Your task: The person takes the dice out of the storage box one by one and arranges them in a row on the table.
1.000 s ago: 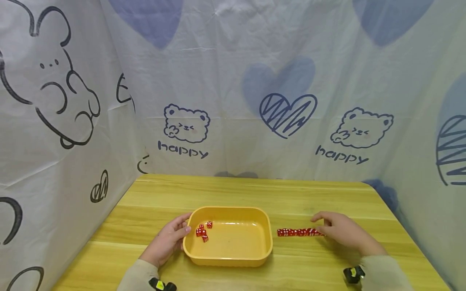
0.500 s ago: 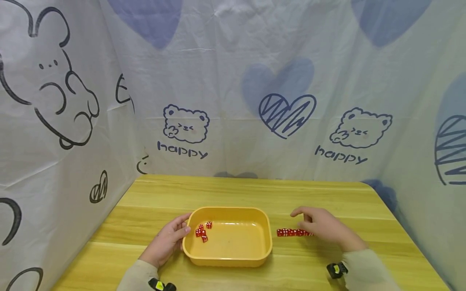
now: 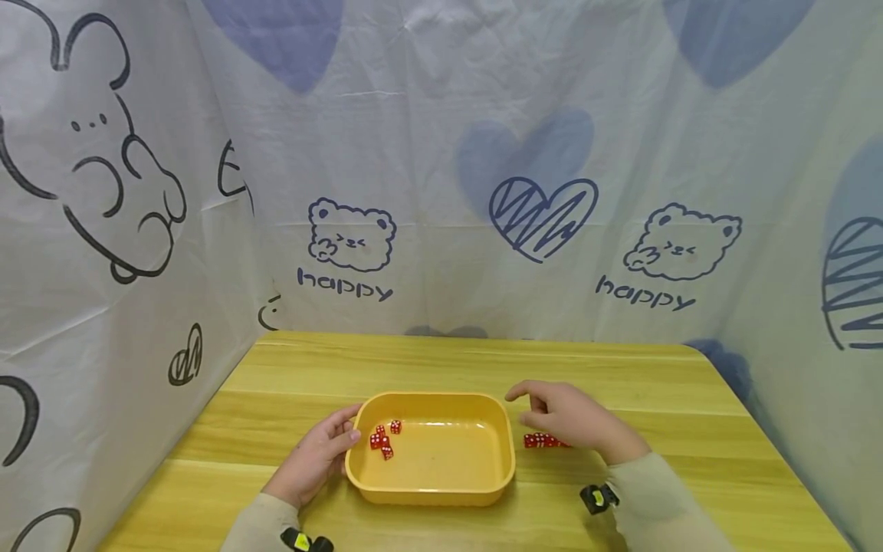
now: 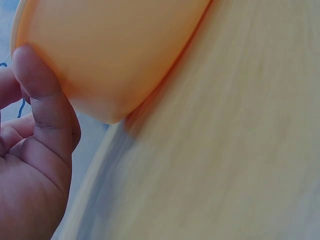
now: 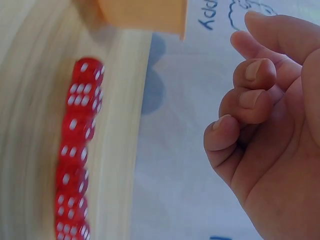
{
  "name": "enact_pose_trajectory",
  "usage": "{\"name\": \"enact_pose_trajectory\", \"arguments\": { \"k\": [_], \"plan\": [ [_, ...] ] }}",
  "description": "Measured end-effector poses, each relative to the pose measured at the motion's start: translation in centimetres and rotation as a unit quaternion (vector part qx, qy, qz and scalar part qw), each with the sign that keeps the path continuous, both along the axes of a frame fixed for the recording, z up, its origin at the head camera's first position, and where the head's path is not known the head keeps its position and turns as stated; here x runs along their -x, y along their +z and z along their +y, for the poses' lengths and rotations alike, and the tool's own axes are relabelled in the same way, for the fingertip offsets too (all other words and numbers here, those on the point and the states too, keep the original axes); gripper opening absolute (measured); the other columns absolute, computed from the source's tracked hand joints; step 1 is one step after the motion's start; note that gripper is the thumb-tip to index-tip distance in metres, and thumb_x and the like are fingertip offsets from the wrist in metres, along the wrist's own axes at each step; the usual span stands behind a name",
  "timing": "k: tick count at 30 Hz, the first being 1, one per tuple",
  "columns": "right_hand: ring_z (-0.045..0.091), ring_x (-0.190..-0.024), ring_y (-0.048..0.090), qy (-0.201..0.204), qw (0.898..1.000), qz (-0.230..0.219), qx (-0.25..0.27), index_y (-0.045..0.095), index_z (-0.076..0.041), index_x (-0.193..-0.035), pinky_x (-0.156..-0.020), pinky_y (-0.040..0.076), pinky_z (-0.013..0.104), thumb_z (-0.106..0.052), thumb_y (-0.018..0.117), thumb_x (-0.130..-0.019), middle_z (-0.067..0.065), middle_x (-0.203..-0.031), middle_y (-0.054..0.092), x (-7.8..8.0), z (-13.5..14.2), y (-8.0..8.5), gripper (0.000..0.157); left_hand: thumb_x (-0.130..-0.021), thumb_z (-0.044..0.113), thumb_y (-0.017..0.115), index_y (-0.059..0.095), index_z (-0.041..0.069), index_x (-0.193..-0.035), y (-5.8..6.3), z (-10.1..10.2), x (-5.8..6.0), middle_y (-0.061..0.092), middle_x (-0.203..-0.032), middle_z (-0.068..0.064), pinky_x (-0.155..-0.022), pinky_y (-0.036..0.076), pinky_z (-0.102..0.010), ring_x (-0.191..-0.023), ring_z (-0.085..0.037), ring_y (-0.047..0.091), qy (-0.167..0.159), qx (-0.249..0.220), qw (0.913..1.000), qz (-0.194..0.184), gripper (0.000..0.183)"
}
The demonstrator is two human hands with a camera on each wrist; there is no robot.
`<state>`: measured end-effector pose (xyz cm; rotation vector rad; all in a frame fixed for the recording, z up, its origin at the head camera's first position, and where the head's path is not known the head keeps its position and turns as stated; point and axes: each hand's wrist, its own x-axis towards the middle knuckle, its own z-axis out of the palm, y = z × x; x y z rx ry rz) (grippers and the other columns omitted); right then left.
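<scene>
red lined-up dice [image 3: 540,441] partly hide behind the loosely curled right hand [image 3: 567,415], left hand [image 3: 320,457] pinching a yellow tray [image 3: 431,497].

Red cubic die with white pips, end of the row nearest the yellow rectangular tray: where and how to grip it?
I'd come from above and pinch the end die across its near and far sides, as seen in the head view. Those look free; the neighbouring die sits tight against its right side, and the tray stands to its left, likely cramping a sideways approach.
</scene>
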<state>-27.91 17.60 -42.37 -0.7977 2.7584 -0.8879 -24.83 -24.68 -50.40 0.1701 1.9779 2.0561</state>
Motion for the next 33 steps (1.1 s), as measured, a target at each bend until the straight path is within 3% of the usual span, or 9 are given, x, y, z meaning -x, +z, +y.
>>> {"name": "enact_pose_trajectory", "arguments": {
  "k": [8,15,33],
  "plan": [
    [0.009,-0.058,0.045,0.039,0.999,0.018,-0.014,0.066,-0.022,-0.129,-0.055,0.042,0.027,-0.029,0.068,-0.098,-0.005,-0.072,0.052,0.6,-2.5,0.8,0.031,-0.107,0.012,0.05,0.029,0.003,-0.158,0.1,0.1,0.0,0.046,-0.118,-0.023,-0.064,0.056,-0.027,-0.09,-0.026,0.06,0.0,0.004,1.0,-0.003,0.055],
    [0.008,-0.061,0.045,0.066,0.997,0.023,-0.032,0.066,-0.03,-0.127,-0.057,0.04,0.026,-0.029,0.068,-0.098,-0.006,-0.073,0.051,0.9,-4.8,1.6,0.029,-0.107,0.013,0.05,0.029,0.004,-0.158,0.2,0.1,0.0,0.046,-0.118,-0.023,-0.065,0.056,-0.028,-0.091,-0.027,0.06,0.001,0.008,1.0,-0.005,0.056],
    [0.012,-0.066,0.053,0.115,0.991,0.014,-0.073,0.065,-0.03,-0.128,-0.062,0.048,0.03,-0.031,0.065,-0.098,-0.007,-0.078,0.059,2.1,-11.4,2.7,0.03,-0.107,0.015,0.05,0.028,0.003,-0.158,0.0,0.0,0.0,0.047,-0.118,-0.023,-0.064,0.056,-0.027,-0.09,-0.026,0.06,-0.004,0.004,1.0,-0.001,0.056]
  ]
}}
